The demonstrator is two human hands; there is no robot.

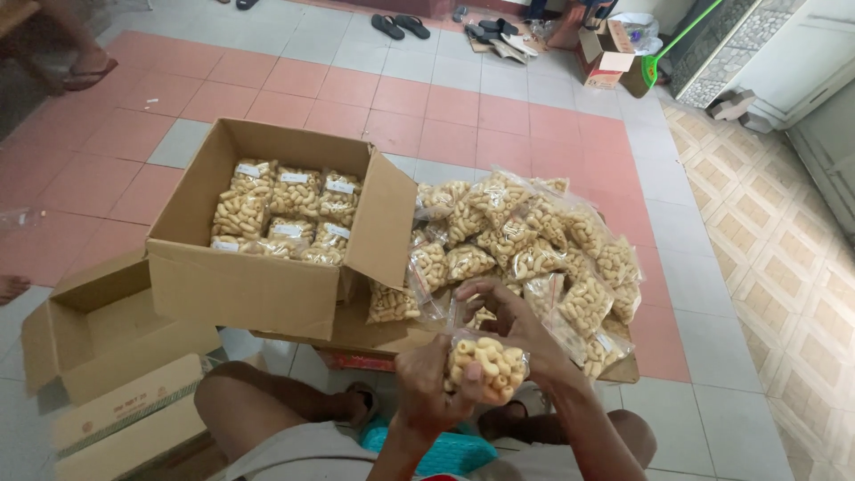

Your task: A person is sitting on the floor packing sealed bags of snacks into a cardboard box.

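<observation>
My left hand (427, 379) is closed around a clear snack bag (486, 363) full of pale, curled puffs, held low in front of me at about six o'clock. My right hand (508, 312) curls over the top of that same bag, its fingers pinching the plastic at the neck. Just beyond my hands, from twelve to two o'clock, lies a pile of filled bags (534, 249) of the same kind, heaped on a flattened sheet of cardboard (383, 334) on the tiled floor (499, 125). At about ten o'clock stands an open carton (258, 285), its flaps up, with more bags packed in rows inside. Further out at eight o'clock sits a smaller empty box (98, 343). My bare knee (240, 401) shows below the carton.
</observation>
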